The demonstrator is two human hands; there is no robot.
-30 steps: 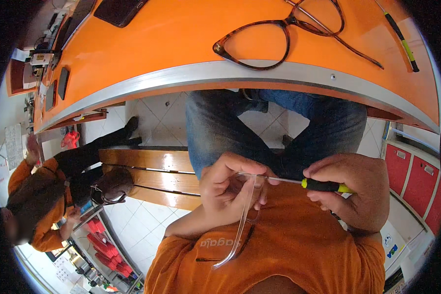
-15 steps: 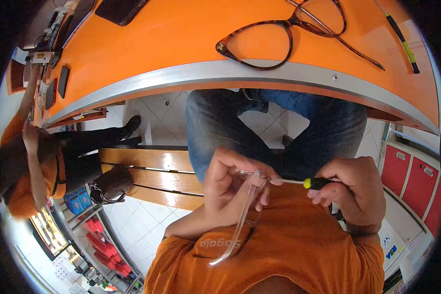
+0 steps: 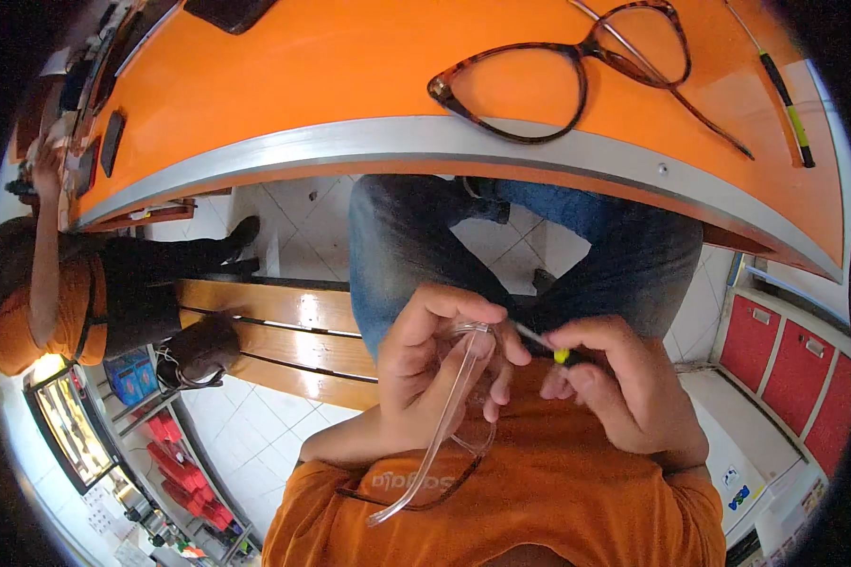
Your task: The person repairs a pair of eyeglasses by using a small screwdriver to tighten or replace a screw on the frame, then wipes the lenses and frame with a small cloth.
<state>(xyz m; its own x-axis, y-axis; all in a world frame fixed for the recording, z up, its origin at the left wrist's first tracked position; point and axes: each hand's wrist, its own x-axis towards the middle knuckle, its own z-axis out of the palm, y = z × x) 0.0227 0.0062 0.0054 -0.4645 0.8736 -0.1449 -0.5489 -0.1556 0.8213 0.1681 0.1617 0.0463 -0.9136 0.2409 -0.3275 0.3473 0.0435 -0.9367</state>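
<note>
Close to my chest, my left hand [image 3: 444, 369] is closed around a pair of clear-framed eyeglasses [image 3: 432, 452]. One see-through temple hangs down across my orange shirt, and the other, with a dark tip, curves beneath it. Fingers cover much of the front and lenses. Between the fingers of my right hand [image 3: 619, 387] is a small screwdriver [image 3: 562, 356] with a black handle and a yellow-green collar. Its thin shaft points up-left toward the hinge area by my left fingertips; whether the tip touches the frame I cannot tell.
On the orange table [image 3: 331, 76] lie tortoiseshell eyeglasses [image 3: 591, 47], a second screwdriver [image 3: 787, 104] and a dark phone [image 3: 229, 11]. A wooden bench [image 3: 274, 345] carries a dark bag [image 3: 199, 354]. Another person [image 3: 47, 307] stands at left. Red drawers [image 3: 752, 326] are at right.
My right hand has moved left, closer to my left hand, and the screwdriver now tilts up-left instead of lying nearly level. The eyeglasses have shifted slightly left with my left hand.
</note>
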